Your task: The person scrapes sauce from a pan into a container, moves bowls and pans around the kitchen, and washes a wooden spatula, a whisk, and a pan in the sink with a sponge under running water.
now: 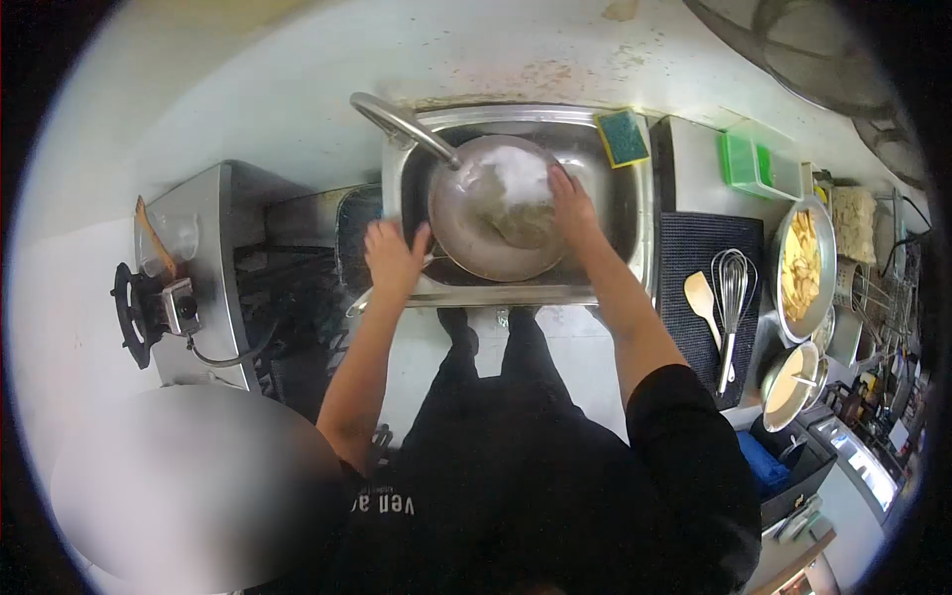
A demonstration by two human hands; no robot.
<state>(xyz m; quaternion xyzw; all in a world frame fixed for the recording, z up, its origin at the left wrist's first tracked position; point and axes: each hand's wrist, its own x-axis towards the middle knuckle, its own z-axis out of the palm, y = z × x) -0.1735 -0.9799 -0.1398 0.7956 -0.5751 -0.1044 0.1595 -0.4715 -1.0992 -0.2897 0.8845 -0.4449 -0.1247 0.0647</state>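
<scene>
A round metal pan [496, 243] sits in the sink [620, 213], with cloudy water and white suds [518, 171] inside it. My right hand [573, 206] is at the pan's right rim, its fingers bent over the edge and closed on it. To the left of the pan, my left hand [395, 260] is held over the sink's edge, thumb and fingers apart, with nothing in it. The curved faucet [407, 127] reaches over the pan's upper left side. A green and yellow sponge [623, 139] rests on the sink's back right corner.
Right of the sink, a whisk [732, 288] and a spatula [702, 297] lie on a black mat [684, 238]. Beyond are a pan of sliced food [801, 268], a bowl of pale batter [789, 389] and a green container [762, 159]. A stove [297, 288] stands left.
</scene>
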